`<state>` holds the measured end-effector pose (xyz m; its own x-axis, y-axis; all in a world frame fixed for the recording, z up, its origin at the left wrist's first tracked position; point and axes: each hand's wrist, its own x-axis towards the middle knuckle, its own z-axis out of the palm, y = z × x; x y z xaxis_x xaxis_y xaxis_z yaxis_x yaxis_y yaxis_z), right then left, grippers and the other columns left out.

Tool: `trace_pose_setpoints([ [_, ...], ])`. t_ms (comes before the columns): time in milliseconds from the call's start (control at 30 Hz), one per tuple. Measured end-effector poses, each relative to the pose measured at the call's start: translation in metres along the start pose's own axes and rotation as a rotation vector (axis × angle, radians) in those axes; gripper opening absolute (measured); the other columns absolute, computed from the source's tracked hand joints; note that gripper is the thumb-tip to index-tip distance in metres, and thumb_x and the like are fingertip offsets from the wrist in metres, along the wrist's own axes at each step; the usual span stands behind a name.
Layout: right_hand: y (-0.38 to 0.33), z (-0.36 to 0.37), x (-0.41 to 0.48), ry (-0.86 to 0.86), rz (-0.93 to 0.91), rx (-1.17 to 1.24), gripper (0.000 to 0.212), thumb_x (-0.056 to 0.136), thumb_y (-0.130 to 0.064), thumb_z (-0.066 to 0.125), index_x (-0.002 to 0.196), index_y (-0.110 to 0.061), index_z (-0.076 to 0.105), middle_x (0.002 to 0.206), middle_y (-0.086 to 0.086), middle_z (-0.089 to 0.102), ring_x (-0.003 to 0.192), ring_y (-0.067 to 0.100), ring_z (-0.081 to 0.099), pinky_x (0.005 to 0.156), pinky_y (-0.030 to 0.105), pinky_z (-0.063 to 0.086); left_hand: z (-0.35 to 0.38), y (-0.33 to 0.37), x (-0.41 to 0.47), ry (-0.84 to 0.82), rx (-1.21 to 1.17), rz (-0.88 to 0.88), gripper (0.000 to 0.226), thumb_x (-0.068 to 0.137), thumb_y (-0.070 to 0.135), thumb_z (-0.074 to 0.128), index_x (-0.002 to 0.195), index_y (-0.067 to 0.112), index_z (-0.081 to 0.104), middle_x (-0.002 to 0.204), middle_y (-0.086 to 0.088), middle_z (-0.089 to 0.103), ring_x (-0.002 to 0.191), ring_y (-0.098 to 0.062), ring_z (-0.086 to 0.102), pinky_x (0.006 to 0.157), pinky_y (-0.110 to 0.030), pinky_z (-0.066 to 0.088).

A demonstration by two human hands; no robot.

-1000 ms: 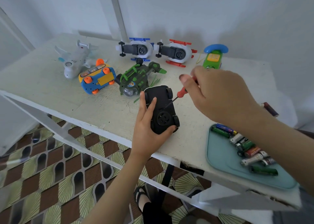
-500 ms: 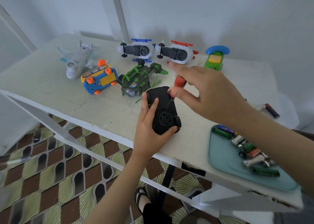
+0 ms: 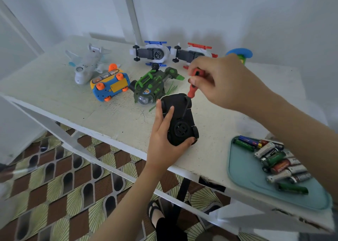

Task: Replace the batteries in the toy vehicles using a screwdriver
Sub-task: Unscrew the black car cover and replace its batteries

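The desk (image 3: 54,87) carries 1 white plane (image 3: 86,67), 1 blue-and-orange bus (image 3: 109,84), 1 green-and-black vehicle (image 3: 151,84), 1 black car (image 3: 180,120), 1 blue-trimmed flyer (image 3: 151,53), 1 red-trimmed flyer (image 3: 188,54) and, at upper right, 1 green toy with a blue top (image 3: 239,52): 7 toys in all. There is 1 red screwdriver (image 3: 193,90). At lower right, 1 teal tray (image 3: 245,173) holds at least 10 batteries (image 3: 274,158); they overlap, so the exact count cannot be told.

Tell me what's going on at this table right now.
A person is working on a black toy car that lies upside down on the white table. The left hand grips the car. The right hand holds a red-handled screwdriver, its tip down on the car's underside. Other toys lie behind, and loose batteries sit on a teal tray.
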<state>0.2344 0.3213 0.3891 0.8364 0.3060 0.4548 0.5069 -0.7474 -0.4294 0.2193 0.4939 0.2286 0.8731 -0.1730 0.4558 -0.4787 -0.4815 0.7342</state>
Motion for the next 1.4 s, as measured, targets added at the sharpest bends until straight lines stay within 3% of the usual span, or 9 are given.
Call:
trace_pose_setpoints([
  [167, 0.01, -0.012, -0.002, -0.083, 0.133, -0.111, 0.039, 0.092, -0.034, 0.058, 0.074, 0.001, 0.058, 0.065, 0.01, 0.063, 0.06, 0.021, 0.063, 0.06, 0.034, 0.047, 0.001, 0.0, 0.0, 0.002, 0.002, 0.003, 0.09, 0.071, 0.05, 0.07, 0.147, 0.014, 0.037, 0.159, 0.014, -0.002, 0.148, -0.005, 0.007, 0.114, -0.038, 0.031],
  [300, 0.006, -0.011, -0.011, -0.087, 0.181, -0.241, 0.048, 0.095, -0.045, 0.048, 0.06, -0.014, 0.041, 0.056, -0.002, 0.057, 0.049, 0.01, 0.046, 0.049, 0.031, 0.037, 0.001, 0.0, 0.0, -0.003, 0.019, 0.008, 0.091, 0.071, 0.052, 0.07, 0.147, 0.016, 0.036, 0.16, 0.012, -0.001, 0.147, -0.004, 0.009, 0.112, -0.032, 0.031],
  [400, 0.006, -0.005, -0.015, -0.105, 0.169, -0.154, 0.035, 0.099, -0.04, 0.039, 0.106, -0.011, 0.058, 0.064, -0.008, 0.052, 0.055, 0.011, 0.048, 0.053, 0.025, 0.036, 0.0, -0.001, 0.0, 0.004, 0.019, 0.008, 0.091, 0.07, 0.052, 0.07, 0.147, 0.018, 0.037, 0.161, 0.009, 0.001, 0.147, -0.002, 0.01, 0.113, -0.032, 0.031],
  [467, 0.007, -0.003, -0.016, -0.131, 0.134, 0.066, 0.049, 0.101, -0.023, 0.04, 0.146, -0.006, 0.031, 0.078, -0.014, 0.056, 0.082, 0.008, 0.057, 0.072, 0.016, 0.044, 0.001, 0.0, 0.0, 0.007, 0.014, 0.009, 0.09, 0.07, 0.052, 0.071, 0.147, 0.018, 0.037, 0.161, 0.01, 0.001, 0.147, -0.005, 0.011, 0.112, -0.037, 0.034],
  [600, 0.006, 0.003, -0.016, -0.133, -0.056, 0.251, 0.057, 0.094, -0.003, 0.045, 0.148, -0.01, 0.029, 0.096, 0.012, 0.067, 0.106, -0.005, 0.055, 0.084, 0.007, 0.046, 0.0, 0.0, 0.0, 0.011, 0.006, 0.013, 0.09, 0.07, 0.051, 0.072, 0.146, 0.019, 0.036, 0.16, 0.017, -0.001, 0.148, -0.008, 0.012, 0.112, -0.04, 0.035],
  [767, -0.004, 0.003, -0.007, -0.064, -0.103, 0.121, 0.018, 0.089, -0.016, 0.058, 0.104, -0.009, 0.065, 0.079, -0.002, 0.069, 0.07, 0.004, 0.067, 0.069, 0.025, 0.052, 0.0, -0.001, 0.0, -0.002, -0.005, -0.001, 0.091, 0.07, 0.051, 0.072, 0.147, 0.018, 0.037, 0.16, 0.015, -0.001, 0.147, -0.005, 0.009, 0.113, -0.018, 0.025],
  [1133, -0.029, 0.009, 0.011, -0.085, -0.002, -0.431, 0.045, 0.096, -0.052, 0.042, 0.065, -0.021, 0.031, 0.06, -0.004, 0.047, 0.055, 0.016, 0.04, 0.047, 0.029, 0.02, -0.001, 0.0, 0.0, -0.009, 0.004, 0.005, 0.091, 0.071, 0.05, 0.071, 0.147, 0.016, 0.037, 0.161, 0.006, 0.001, 0.147, -0.004, 0.008, 0.113, -0.013, 0.021],
  [1300, -0.02, 0.019, 0.006, -0.03, 0.045, -0.279, 0.034, 0.101, -0.032, 0.03, 0.114, -0.006, 0.048, 0.065, -0.003, 0.048, 0.052, 0.011, 0.043, 0.046, 0.029, 0.028, -0.001, -0.001, 0.0, -0.01, 0.013, 0.008, 0.091, 0.07, 0.049, 0.073, 0.147, 0.018, 0.036, 0.161, 0.013, -0.001, 0.147, -0.004, 0.008, 0.114, -0.014, 0.022],
  [1400, -0.013, 0.012, 0.007, -0.169, 0.018, 0.133, 0.043, 0.1, -0.018, 0.038, 0.141, -0.006, 0.042, 0.096, -0.002, 0.055, 0.083, 0.011, 0.053, 0.074, 0.014, 0.042, 0.0, 0.0, 0.0, 0.003, 0.006, 0.01, 0.09, 0.07, 0.051, 0.071, 0.146, 0.018, 0.037, 0.16, 0.016, -0.001, 0.147, -0.004, 0.01, 0.114, -0.022, 0.027],
])
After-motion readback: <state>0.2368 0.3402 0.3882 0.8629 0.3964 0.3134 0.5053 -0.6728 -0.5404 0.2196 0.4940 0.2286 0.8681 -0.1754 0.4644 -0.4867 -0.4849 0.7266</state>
